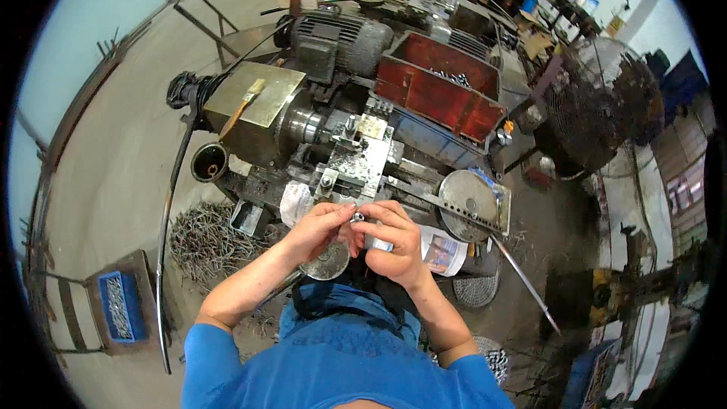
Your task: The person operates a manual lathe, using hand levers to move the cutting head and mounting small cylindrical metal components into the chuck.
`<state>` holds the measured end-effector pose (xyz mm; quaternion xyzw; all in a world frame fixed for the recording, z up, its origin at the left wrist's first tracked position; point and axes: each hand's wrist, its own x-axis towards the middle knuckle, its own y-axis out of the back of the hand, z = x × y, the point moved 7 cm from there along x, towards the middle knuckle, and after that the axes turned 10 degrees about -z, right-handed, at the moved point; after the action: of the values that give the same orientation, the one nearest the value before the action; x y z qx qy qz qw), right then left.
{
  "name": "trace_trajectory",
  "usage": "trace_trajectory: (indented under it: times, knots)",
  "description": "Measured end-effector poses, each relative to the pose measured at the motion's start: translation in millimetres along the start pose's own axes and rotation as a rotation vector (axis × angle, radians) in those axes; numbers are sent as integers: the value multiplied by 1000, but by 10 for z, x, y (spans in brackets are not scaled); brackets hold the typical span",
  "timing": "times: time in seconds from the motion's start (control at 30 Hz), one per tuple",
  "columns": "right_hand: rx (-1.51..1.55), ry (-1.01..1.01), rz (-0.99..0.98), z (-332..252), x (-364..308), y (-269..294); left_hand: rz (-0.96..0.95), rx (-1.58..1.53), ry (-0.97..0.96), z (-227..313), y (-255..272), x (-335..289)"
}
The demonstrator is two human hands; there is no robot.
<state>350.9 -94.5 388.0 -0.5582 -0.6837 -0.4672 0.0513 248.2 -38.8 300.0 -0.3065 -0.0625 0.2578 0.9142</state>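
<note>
My left hand (pixel 324 224) is closed in a pinch on a small shiny metal part (pixel 357 216) with a round end. From the other side my right hand (pixel 395 241) is closed, its thumb and fingers at the same part. A whitish-blue piece (pixel 377 243) shows beneath the right fingers; what it is, I cannot tell. Just beyond both hands stands a lathe, with its metal cross slide (pixel 363 159) strewn with chips and its chuck (pixel 304 126) to the left. Below the left hand is a round metal handwheel (pixel 327 263).
A brush (pixel 244 106) lies on the headstock (pixel 261 95). Behind the slide, a red metal bin (pixel 447 95) holds small parts. Metal shavings (pixel 216 238) heap on the floor at left, near a blue parts box (pixel 121 307). A large fan (pixel 591 110) stands right; a long rod (pixel 526 284) slants near it.
</note>
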Motion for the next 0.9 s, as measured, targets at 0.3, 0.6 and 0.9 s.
trace_trajectory:
  times: [0.3, 0.6, 0.9]
  knots:
    - [-242, 56, -202, -16, 159, -273, 166, 719, -72, 320, 168, -131]
    - [-344, 74, -447, 365, 747, -502, 374, 1142, -150, 973, 567, -603]
    - [-879, -165, -694, 1616, 1415, -1047, 1225, 1713, 92, 1515, 1702, -2886]
